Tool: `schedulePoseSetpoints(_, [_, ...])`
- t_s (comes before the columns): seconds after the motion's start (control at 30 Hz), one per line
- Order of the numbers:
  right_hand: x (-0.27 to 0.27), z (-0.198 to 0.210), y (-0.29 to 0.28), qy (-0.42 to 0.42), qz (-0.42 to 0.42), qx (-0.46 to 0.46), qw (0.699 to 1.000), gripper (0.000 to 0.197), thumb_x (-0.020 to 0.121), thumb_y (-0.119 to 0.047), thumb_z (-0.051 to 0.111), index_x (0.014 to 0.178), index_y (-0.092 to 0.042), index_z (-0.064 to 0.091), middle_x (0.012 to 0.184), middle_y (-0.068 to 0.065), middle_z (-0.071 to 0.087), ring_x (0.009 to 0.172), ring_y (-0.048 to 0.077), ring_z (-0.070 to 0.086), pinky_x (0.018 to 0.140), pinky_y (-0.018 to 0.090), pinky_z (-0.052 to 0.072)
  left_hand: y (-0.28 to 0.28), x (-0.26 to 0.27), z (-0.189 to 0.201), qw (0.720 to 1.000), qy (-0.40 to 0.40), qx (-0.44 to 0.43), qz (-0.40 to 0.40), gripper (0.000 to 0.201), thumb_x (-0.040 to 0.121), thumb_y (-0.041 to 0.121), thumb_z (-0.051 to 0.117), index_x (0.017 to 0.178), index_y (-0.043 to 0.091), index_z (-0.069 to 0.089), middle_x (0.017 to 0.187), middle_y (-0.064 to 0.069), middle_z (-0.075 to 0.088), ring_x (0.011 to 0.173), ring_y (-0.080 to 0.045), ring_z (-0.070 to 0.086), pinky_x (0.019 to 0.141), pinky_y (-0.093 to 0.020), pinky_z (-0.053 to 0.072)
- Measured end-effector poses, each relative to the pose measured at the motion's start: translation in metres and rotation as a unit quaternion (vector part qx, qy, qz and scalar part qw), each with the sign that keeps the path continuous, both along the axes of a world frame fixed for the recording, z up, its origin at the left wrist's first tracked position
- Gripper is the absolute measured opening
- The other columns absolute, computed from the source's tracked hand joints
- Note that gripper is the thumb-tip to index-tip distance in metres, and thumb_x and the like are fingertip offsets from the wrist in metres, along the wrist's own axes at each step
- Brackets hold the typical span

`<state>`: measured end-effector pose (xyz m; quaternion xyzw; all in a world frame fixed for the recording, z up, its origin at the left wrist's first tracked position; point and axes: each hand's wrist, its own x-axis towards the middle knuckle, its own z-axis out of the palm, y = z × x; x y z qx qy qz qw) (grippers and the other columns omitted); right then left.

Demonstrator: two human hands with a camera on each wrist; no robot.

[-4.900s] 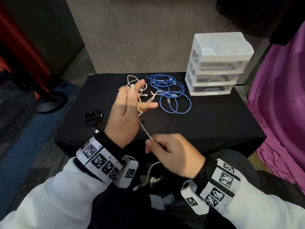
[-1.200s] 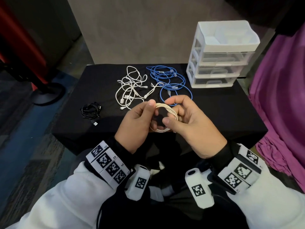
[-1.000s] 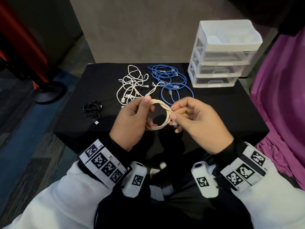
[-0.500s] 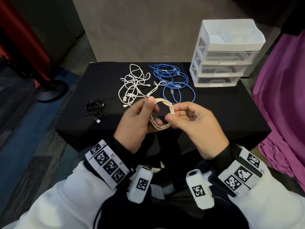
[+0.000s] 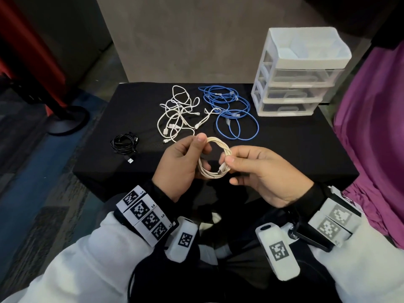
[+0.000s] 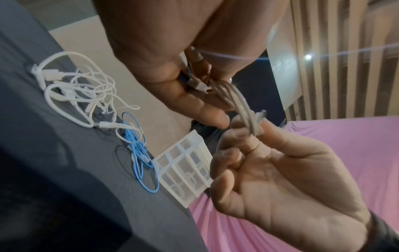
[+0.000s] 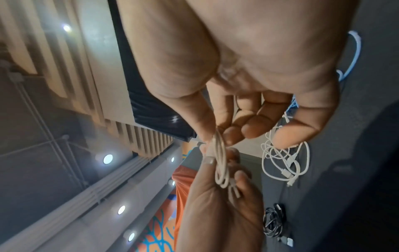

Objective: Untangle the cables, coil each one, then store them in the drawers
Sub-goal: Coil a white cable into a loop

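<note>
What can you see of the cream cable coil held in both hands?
The cream braided cable coil is wound into a small round loop of several turns, held upright in the air above the near edge of the black table. The left hand grips its left side, thumb on top. The right hand pinches its right side near a pale plug end. It touches nothing else.

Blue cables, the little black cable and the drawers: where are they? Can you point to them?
blue cables [image 5: 237, 125], head view, on the near loop lying on the table.
black cable [image 5: 123, 143], head view, on the middle of its coil.
drawers [image 5: 290, 107], head view, on the bottom drawer's front.
</note>
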<state>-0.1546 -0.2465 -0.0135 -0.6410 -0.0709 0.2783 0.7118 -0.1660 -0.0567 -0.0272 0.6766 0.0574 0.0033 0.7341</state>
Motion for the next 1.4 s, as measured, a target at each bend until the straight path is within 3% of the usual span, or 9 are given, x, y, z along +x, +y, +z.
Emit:
schedulePoseSetpoints(0.2, [0.006, 0.005, 0.003, -0.120, 0.061, -0.095, 0.986, 0.013, 0.090, -0.029, 0.059, 0.077, -0.027, 0.063, 0.077, -0.006, 0.057, 0.077, 0.011, 0.051, 0.079, 0.036, 0.040, -0.005, -0.001, 0.003, 1.000, -0.008, 0.016, -0.025, 0.033, 0.103, 0.033, 0.055, 0.085, 0.008, 0.067, 0.061, -0.002, 0.064, 0.050, -0.014, 0.060, 0.052, -0.028, 0.053])
schedulePoseSetpoints(0.37, [0.010, -0.002, -0.001, -0.153, 0.060, -0.104, 0.981, 0.032, 0.096, -0.036, 0.060, 0.116, -0.012, 0.066, 0.111, 0.024, 0.067, 0.099, 0.019, 0.059, 0.089, 0.039, 0.047, 0.001, 0.000, 0.003, 0.999, 0.018, -0.018, -0.044, 0.034, 0.105, 0.033, 0.050, 0.094, 0.006, 0.068, 0.077, -0.004, 0.071, 0.061, -0.013, 0.061, 0.062, -0.034, 0.057])
schedulePoseSetpoints(0.47, [0.013, -0.007, -0.001, -0.145, 0.017, -0.093, 0.985, 0.018, 0.103, -0.025, 0.059, 0.117, -0.016, 0.067, 0.102, 0.010, 0.072, 0.096, 0.014, 0.063, 0.082, 0.033, 0.051, 0.008, 0.003, 0.001, 0.995, 0.046, -0.073, -0.048, 0.043, 0.103, 0.036, 0.052, 0.111, -0.004, 0.066, 0.085, -0.009, 0.070, 0.070, -0.016, 0.065, 0.065, -0.035, 0.059])
schedulePoseSetpoints(0.6, [0.022, -0.017, 0.002, -0.107, -0.054, -0.063, 0.991, 0.017, 0.105, -0.006, 0.054, 0.108, -0.009, 0.071, 0.087, 0.009, 0.067, 0.078, 0.014, 0.059, 0.069, 0.029, 0.049, 0.017, 0.006, -0.010, 0.991, 0.076, -0.099, -0.053, 0.027, 0.102, 0.025, 0.056, 0.116, 0.003, 0.066, 0.102, -0.012, 0.067, 0.090, -0.023, 0.072, 0.083, -0.045, 0.061])
schedulePoseSetpoints(0.8, [0.032, -0.029, 0.014, -0.085, -0.043, -0.066, 0.993, 0.016, 0.104, -0.011, 0.058, 0.110, -0.010, 0.073, 0.090, 0.009, 0.068, 0.079, 0.015, 0.059, 0.067, 0.026, 0.050, 0.040, 0.004, -0.026, 0.996, 0.076, -0.004, -0.053, 0.013, 0.099, 0.018, 0.063, 0.104, 0.009, 0.071, 0.087, -0.008, 0.070, 0.081, -0.014, 0.066, 0.085, -0.036, 0.059])
schedulePoseSetpoints(0.97, [0.039, -0.044, 0.038, -0.050, 0.004, -0.087, 0.995, 0.019, 0.105, -0.012, 0.058, 0.119, -0.014, 0.070, 0.096, 0.003, 0.074, 0.080, 0.013, 0.063, 0.066, 0.024, 0.050, 0.081, 0.008, -0.041, 0.995, 0.092, 0.030, 0.005, 0.020, 0.099, 0.017, 0.064, 0.111, 0.003, 0.070, 0.084, -0.007, 0.069, 0.080, -0.014, 0.067, 0.077, -0.031, 0.061])
schedulePoseSetpoints(1.1, [0.045, -0.056, 0.058, -0.047, 0.012, -0.134, 0.990, 0.018, 0.105, -0.014, 0.058, 0.119, -0.011, 0.068, 0.097, 0.005, 0.075, 0.078, 0.012, 0.062, 0.064, 0.022, 0.050, 0.138, 0.020, -0.052, 0.984, 0.104, 0.049, 0.135, 0.014, 0.100, 0.018, 0.064, 0.105, 0.007, 0.071, 0.089, -0.012, 0.066, 0.076, -0.015, 0.066, 0.066, -0.025, 0.061])
schedulePoseSetpoints(1.3, [0.051, -0.074, 0.072, -0.038, 0.018, -0.153, 0.987, 0.015, 0.105, -0.017, 0.058, 0.111, -0.011, 0.071, 0.088, 0.000, 0.074, 0.076, 0.011, 0.063, 0.063, 0.022, 0.049, 0.204, 0.038, -0.070, 0.951, 0.186, -0.021, 0.245, 0.008, 0.104, 0.022, 0.057, 0.097, 0.021, 0.062, 0.091, 0.000, 0.070, 0.070, -0.010, 0.073, 0.067, -0.034, 0.063])
schedulePoseSetpoints(1.4, [0.051, -0.079, 0.074, -0.033, 0.023, -0.155, 0.987, 0.015, 0.105, -0.017, 0.058, 0.108, -0.012, 0.071, 0.085, -0.003, 0.074, 0.075, 0.010, 0.063, 0.064, 0.022, 0.048, 0.210, 0.054, -0.080, 0.943, 0.197, -0.047, 0.264, 0.006, 0.104, 0.020, 0.056, 0.099, 0.019, 0.059, 0.096, -0.004, 0.071, 0.083, -0.020, 0.072, 0.065, -0.035, 0.064])
